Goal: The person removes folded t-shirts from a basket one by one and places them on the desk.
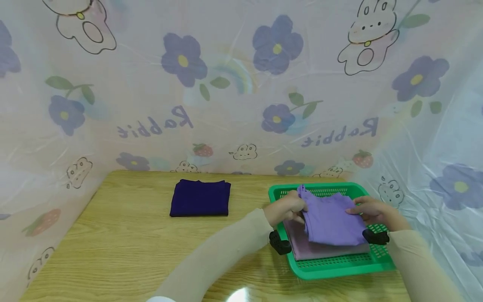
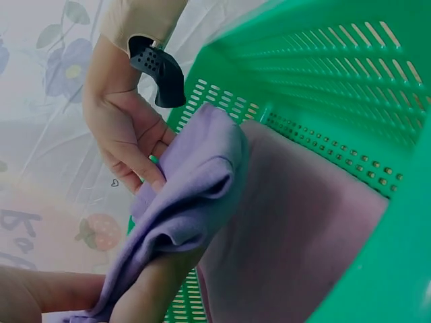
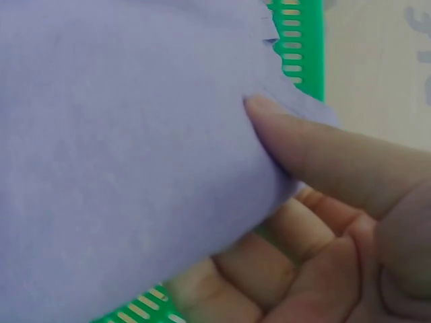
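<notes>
Pinching the lilac cloth between both hands over the green basket.

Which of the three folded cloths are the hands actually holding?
The light purple folded cloth, gripped by the left hand and right hand over the green tray. The mauve one lies beneath; the dark navy one sits apart.

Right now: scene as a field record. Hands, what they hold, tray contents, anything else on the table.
left hand: grips the left edge of the lilac cloth
right hand: pinches its right edge, thumb on top
lilac cloth: folded, over the mauve cloth
mauve cloth: folded, flat in the green tray
green tray: right side of the wooden table
dark purple cloth: folded, on the table left of the tray
</notes>
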`<action>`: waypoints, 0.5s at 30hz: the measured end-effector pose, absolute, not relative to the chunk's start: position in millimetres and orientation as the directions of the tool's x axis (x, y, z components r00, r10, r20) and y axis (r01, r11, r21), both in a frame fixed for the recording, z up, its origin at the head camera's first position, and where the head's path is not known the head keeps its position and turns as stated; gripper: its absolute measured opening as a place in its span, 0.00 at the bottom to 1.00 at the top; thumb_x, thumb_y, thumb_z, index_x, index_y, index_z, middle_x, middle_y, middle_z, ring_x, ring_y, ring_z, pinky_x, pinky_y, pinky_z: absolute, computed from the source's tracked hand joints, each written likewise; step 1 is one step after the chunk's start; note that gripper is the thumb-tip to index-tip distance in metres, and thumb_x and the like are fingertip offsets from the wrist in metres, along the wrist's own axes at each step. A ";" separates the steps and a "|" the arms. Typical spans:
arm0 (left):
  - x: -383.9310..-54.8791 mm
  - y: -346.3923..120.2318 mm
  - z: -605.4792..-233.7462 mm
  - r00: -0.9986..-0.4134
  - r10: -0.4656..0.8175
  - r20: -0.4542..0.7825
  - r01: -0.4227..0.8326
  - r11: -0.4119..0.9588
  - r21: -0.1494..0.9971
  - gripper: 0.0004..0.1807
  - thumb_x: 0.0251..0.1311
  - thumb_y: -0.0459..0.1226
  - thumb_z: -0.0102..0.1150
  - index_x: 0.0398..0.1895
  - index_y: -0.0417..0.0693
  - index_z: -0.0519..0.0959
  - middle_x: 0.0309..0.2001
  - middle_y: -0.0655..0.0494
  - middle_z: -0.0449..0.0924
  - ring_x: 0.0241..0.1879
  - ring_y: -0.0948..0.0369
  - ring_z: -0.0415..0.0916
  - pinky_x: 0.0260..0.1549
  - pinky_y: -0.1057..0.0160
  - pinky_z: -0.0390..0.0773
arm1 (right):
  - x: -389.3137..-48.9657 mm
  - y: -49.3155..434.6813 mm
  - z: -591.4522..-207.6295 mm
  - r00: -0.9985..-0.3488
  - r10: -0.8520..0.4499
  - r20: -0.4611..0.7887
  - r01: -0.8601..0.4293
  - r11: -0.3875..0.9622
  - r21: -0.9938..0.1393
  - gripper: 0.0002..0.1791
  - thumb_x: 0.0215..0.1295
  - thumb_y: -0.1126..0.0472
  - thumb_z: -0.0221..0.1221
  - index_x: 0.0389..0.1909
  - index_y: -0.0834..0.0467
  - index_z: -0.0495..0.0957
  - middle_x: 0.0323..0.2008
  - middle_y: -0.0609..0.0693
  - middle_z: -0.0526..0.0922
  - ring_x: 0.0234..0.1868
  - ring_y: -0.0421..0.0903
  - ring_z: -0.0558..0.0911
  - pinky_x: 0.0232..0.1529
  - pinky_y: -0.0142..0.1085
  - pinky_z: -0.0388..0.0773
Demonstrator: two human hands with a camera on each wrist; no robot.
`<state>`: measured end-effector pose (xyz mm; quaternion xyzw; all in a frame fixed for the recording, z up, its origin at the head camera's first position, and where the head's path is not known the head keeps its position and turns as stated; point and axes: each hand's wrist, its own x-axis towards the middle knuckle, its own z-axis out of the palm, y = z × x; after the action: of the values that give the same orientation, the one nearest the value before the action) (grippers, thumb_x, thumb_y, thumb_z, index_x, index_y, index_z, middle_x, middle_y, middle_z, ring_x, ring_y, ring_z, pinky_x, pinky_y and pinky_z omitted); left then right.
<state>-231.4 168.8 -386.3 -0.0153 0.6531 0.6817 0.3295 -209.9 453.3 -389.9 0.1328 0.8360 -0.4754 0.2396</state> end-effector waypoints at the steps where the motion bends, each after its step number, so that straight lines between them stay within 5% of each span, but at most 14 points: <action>1: -231.8 168.0 -385.2 -0.780 0.437 -0.447 -0.469 0.065 0.881 0.36 0.61 0.16 0.54 0.73 0.31 0.57 0.47 0.28 0.72 0.48 0.34 0.77 0.46 0.39 0.79 | -209.6 454.3 -388.3 -0.852 -0.010 -0.523 0.446 0.510 -0.735 0.29 0.69 0.66 0.60 0.59 0.77 0.56 0.40 0.57 0.79 0.39 0.51 0.84 0.41 0.48 0.83; 10: -234.8 159.2 -381.4 -0.750 0.523 -0.404 -0.475 0.000 0.880 0.21 0.62 0.17 0.52 0.58 0.32 0.69 0.38 0.31 0.78 0.47 0.36 0.80 0.49 0.36 0.76 | -203.5 460.5 -380.6 -0.873 -0.060 -0.484 0.399 0.482 -0.780 0.14 0.71 0.65 0.58 0.50 0.67 0.67 0.36 0.52 0.81 0.38 0.50 0.83 0.40 0.47 0.83; 15: -238.1 151.6 -381.4 -0.743 0.550 -0.382 -0.471 -0.022 0.882 0.26 0.62 0.18 0.52 0.62 0.39 0.66 0.41 0.34 0.78 0.49 0.37 0.79 0.49 0.37 0.76 | -202.3 456.7 -371.8 -0.875 -0.117 -0.470 0.369 0.468 -0.803 0.06 0.72 0.65 0.56 0.43 0.60 0.69 0.35 0.51 0.80 0.37 0.50 0.83 0.39 0.46 0.82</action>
<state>-238.1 151.6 -381.4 0.0329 0.6011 0.7142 0.3572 -202.3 456.7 -371.8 0.0767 0.8230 -0.5101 0.2379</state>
